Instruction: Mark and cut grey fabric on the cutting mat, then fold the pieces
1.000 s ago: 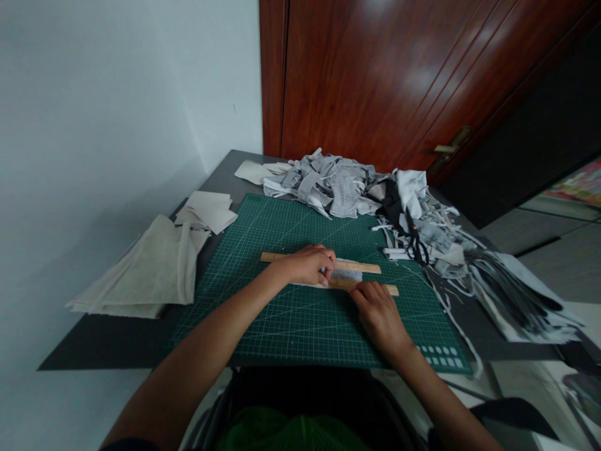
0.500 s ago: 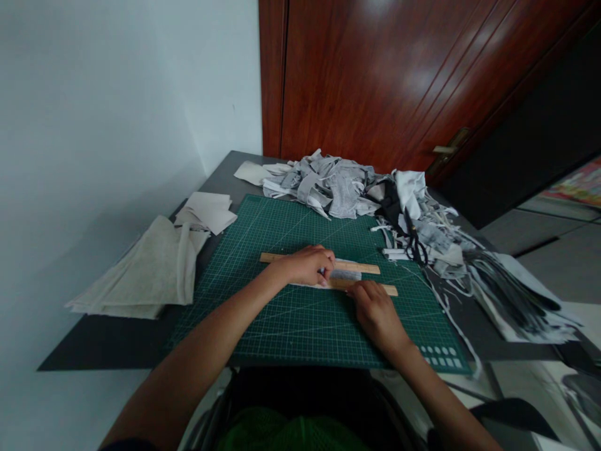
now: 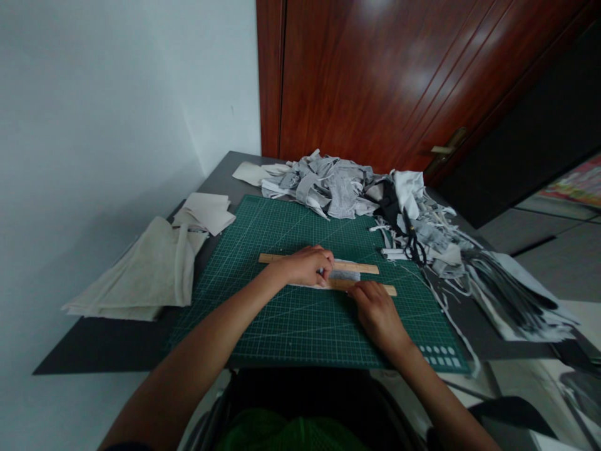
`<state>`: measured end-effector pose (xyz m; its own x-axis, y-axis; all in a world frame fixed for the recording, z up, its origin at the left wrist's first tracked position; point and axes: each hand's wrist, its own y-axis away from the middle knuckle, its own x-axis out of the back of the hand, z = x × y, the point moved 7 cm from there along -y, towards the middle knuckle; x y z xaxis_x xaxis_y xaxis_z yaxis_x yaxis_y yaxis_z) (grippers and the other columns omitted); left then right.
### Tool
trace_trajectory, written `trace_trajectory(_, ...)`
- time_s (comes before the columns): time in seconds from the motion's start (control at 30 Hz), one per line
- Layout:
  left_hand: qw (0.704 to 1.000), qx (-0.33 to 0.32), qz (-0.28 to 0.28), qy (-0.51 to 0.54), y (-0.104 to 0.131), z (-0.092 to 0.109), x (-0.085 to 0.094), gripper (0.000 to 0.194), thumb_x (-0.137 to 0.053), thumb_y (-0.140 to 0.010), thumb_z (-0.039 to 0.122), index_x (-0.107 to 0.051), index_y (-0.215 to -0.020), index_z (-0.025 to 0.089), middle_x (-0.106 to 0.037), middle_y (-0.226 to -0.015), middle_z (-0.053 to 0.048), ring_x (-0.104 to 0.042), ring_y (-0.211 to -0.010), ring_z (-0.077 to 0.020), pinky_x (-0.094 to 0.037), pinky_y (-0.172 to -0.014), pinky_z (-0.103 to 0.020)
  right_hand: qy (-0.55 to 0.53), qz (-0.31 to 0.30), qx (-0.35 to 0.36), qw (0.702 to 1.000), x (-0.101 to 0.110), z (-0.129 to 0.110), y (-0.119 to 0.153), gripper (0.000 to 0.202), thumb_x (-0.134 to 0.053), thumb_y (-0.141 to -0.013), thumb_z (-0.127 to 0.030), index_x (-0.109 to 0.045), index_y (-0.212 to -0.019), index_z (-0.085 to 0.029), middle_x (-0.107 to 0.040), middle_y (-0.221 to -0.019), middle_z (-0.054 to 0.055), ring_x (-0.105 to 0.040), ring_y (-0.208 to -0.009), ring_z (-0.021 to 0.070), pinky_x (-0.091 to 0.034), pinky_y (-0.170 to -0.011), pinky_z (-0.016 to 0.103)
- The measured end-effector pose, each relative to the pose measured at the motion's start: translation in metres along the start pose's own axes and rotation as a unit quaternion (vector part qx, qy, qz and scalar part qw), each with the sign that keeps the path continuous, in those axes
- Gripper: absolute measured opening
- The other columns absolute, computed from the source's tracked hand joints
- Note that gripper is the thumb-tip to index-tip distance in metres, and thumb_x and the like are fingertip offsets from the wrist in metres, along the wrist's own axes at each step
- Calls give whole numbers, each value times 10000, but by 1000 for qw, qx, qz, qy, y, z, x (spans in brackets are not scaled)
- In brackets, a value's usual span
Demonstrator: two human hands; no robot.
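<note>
Two wooden rulers lie roughly parallel across a small grey and white cloth piece (image 3: 345, 275) on the green cutting mat (image 3: 300, 326). My left hand (image 3: 310, 265) rests over the left part of both, its fingers curled and pressing down at the upper ruler (image 3: 361, 268) and the cloth. My right hand (image 3: 374, 307) has its fingers bent together at the near edge of the lower ruler (image 3: 389, 290), right of the cloth. The fingers of my left hand hide part of the cloth and rulers.
Grey fabric scraps (image 3: 342, 188) heap along the mat's far edge. Black scissors (image 3: 413, 241) lie among scraps at the right, beside a stack of folded cloth (image 3: 516, 294). Cream cloth (image 3: 150, 269) and pale pieces (image 3: 209, 210) lie at the left, near the wall.
</note>
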<state>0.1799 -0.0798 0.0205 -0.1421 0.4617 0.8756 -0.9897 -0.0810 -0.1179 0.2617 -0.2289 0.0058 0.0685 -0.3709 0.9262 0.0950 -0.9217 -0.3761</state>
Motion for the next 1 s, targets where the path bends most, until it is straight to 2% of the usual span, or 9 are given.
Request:
trace_trajectory(0.3, 1000, 7, 0, 6, -1, -4, -2, 90, -765, -772, 173, -684, -747, 201, -648, -1104, -8, -533, -1065, -201, -375, -934, -320, 17, 3, -8, 1000, 8, 17, 15, 338, -459, -882, 23, -671, -1062, -169, -666, -1032, 113, -570, -941, 275, -443, -856, 405)
trace_trajectory(0.57, 1000, 11, -6, 10, -1, -2, -1, 118, -792, -755, 161, -680, -733, 192, -657, -1096, -8, -533, -1074, -199, -377, -952, -325, 12, 6, -22, 1000, 9, 24, 19, 301, -461, -898, 0, -666, -1025, -179, -667, -1004, 112, -575, -920, 278, -457, -851, 414)
trace_trajectory(1.0, 1000, 1, 1, 8, -1, -2, 0, 116, -787, -762, 163, -680, -731, 197, -660, -1088, -8, -537, -1065, -196, -371, -936, -320, -20, 16, 1, 1000, 6, 12, 10, 239, -470, -946, -39, -653, -1039, -160, -681, -1032, 114, -587, -947, 273, -465, -846, 401)
